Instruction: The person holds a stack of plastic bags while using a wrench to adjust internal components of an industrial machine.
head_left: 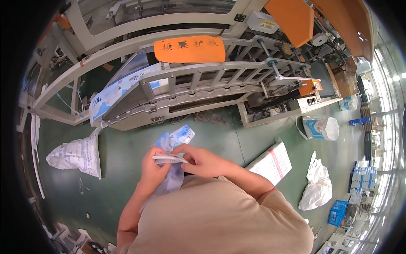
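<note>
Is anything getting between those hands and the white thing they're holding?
Nothing visible: the left hand and right hand both touch the white layered bundle. Blue-and-white plastic shows beyond it; what's underneath is hidden.

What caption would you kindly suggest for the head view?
Left hand and right hand hold a thin white layered stack near blue-and-white plastic film, before a pale metal machine.

Plastic film [181, 135]: blue and white, printed
Folded sheets [168, 159]: white, grey-lined
Sign [189, 49]: orange, dark lettering
Floor [122, 146]: green
Shirt [224, 218]: beige
Crate [337, 213]: blue
</note>
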Motion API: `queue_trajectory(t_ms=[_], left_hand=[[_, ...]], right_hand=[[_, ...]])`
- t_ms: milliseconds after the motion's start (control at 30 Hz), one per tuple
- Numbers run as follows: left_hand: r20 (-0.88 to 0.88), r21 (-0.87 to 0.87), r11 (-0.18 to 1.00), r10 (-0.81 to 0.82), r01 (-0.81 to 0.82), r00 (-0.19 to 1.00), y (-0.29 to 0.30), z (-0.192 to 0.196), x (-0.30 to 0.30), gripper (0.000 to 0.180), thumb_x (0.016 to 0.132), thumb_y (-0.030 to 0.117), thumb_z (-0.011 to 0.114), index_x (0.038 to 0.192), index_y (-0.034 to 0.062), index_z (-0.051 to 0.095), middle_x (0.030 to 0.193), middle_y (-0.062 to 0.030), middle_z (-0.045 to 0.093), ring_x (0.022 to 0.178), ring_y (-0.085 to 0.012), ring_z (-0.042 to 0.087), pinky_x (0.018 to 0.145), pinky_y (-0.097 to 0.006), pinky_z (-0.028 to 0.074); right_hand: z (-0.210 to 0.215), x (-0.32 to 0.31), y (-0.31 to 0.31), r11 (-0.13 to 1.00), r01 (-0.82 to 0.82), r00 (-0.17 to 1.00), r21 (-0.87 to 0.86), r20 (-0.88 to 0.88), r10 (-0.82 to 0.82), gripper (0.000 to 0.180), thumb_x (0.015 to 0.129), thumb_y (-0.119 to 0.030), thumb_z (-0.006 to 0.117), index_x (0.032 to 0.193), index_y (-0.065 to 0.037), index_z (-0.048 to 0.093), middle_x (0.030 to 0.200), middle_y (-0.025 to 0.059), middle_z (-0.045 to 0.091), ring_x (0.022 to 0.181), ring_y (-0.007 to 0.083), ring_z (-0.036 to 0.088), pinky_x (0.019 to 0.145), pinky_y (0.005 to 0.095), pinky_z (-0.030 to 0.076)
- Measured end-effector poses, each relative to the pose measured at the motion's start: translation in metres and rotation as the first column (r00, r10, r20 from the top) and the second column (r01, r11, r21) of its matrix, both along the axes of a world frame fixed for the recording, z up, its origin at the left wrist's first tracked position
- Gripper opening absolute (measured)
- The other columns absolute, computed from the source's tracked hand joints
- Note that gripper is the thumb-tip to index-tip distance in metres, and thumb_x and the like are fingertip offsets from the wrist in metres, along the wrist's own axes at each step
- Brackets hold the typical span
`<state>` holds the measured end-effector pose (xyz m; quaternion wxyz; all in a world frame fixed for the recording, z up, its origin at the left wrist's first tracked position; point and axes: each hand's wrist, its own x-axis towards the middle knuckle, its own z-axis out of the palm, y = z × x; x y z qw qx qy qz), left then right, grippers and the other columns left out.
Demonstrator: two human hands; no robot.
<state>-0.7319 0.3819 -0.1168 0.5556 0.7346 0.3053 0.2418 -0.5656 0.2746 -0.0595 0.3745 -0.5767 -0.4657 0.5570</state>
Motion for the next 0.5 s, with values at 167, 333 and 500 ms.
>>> queue_trajectory(t_ms=[167,333,500], left_hand=[[0.058,0.189,0.981,-0.061,0.049,0.996,0.050,0.012,-0.015,0.023,0.063,-0.004,0.065,0.082,0.0023,0.053,0.086,-0.0094,0.057,0.075,-0.0180,0.055,0.068,-0.027,0.044],[0.175,0.101,0.994,0.016,-0.034,0.984,0.069,0.000,-0.024,0.022,0.066,-0.007,0.061,0.085,0.0010,0.051,0.085,-0.0111,0.055,0.076,-0.0187,0.054,0.071,-0.027,0.044],[0.313,0.132,0.901,0.357,-0.412,0.880,0.058,-0.012,-0.022,0.019,0.073,-0.005,0.058,0.084,0.0017,0.044,0.081,-0.0115,0.052,0.072,-0.0173,0.050,0.067,-0.027,0.043]], right_hand=[[0.007,-0.022,0.047,1.000,0.027,0.977,-0.015,0.211,-0.023,0.036,0.078,-0.011,0.054,0.111,-0.009,0.043,0.060,0.0032,0.052,0.053,0.0155,0.050,0.051,0.0284,0.038],[0.011,-0.024,0.073,0.995,-0.060,0.950,0.075,0.311,0.034,0.035,0.079,-0.016,0.055,0.111,-0.006,0.044,0.064,0.0065,0.055,0.057,0.0241,0.055,0.055,0.0349,0.043],[0.021,-0.014,0.095,0.892,-0.254,0.897,0.374,0.436,0.073,0.040,0.080,-0.025,0.058,0.115,-0.007,0.049,0.082,0.0130,0.056,0.069,0.0275,0.056,0.061,0.0363,0.045]])
